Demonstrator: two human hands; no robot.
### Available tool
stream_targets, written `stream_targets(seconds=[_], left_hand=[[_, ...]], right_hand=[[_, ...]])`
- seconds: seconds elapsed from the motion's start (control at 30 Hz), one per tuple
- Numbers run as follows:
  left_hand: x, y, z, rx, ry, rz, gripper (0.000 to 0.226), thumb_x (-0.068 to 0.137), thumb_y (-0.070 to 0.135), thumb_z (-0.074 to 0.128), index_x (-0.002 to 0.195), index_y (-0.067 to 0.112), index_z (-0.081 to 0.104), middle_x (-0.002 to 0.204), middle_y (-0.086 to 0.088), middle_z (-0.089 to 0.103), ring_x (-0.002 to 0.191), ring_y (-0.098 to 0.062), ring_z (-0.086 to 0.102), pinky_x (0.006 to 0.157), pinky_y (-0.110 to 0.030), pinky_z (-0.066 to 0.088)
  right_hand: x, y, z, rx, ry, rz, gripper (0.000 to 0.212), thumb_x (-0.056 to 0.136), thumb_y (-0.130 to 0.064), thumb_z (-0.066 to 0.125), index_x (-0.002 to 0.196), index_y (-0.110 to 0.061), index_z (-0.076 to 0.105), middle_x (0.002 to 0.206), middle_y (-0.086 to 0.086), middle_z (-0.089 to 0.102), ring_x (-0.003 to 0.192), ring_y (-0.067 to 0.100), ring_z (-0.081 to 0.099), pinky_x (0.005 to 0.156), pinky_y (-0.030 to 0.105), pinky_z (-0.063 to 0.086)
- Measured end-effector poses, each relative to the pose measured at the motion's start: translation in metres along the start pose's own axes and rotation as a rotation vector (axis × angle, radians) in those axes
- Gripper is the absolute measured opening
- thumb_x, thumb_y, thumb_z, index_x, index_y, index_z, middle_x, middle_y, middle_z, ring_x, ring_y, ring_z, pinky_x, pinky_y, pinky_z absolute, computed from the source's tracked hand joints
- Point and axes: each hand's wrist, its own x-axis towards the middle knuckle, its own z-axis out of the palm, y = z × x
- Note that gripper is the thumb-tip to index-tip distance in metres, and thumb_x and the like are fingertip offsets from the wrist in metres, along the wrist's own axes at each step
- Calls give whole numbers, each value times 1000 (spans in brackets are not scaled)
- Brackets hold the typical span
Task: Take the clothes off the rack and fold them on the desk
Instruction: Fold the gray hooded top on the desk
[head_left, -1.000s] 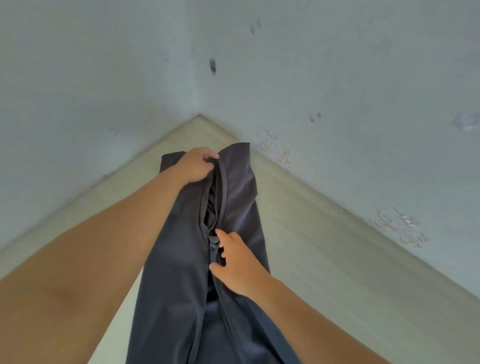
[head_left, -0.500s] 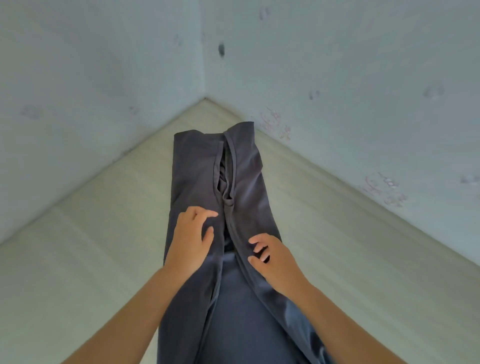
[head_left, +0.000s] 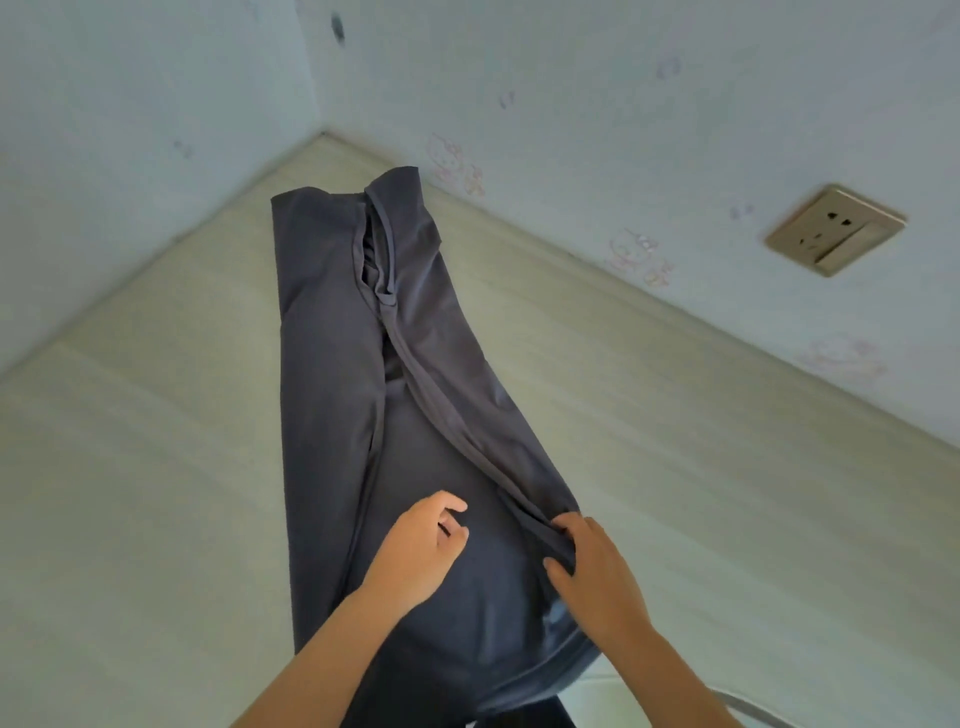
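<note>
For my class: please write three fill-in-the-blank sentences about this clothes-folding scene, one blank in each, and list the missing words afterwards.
1. The dark grey garment lies stretched out on the light wooden ____.
2. The right hand grips a fold at the garment's ____ edge.
3. The socket is mounted on the ____.

Missing words: desk; right; wall.

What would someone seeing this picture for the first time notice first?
A long dark grey fabric garment lies stretched along the pale wooden desk toward the wall corner. At its near end the right hand pinches a fold at its right edge, the left hand over the cloth beside it. A beige wall socket sits upper right.
</note>
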Motion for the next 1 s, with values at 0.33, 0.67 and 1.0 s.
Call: stream_targets(seconds=[0.33, 0.67, 1.0], left_hand=[[-67, -1, 34, -213, 246, -98, 21, 94, 8, 55, 104, 26, 61, 105, 10, 65, 98, -5, 61, 78, -8, 44], [-150, -33, 55, 249, 467, -163, 23, 90, 17, 64, 111, 23, 59, 120, 5, 53, 110, -16, 48, 94, -30, 42], [-121, -15, 91, 136, 215, 14, 32, 95, 22, 56, 127, 23, 54, 105, 12, 48, 86, -5, 53, 73, -10, 43]], right_hand=[[-61, -17, -39, 108, 70, -418, 27, 90, -17, 62, 116, -24, 61, 103, -13, 51, 88, 0, 50, 77, 0, 37], [-92, 36, 23, -50, -202, -473, 29, 93, -38, 57, 119, -26, 59, 116, -11, 50, 102, 8, 55, 84, 18, 45], [-61, 34, 30, 140, -25, -193, 14, 88, -38, 64, 86, -27, 55, 87, -15, 53, 78, 5, 54, 69, 26, 45]])
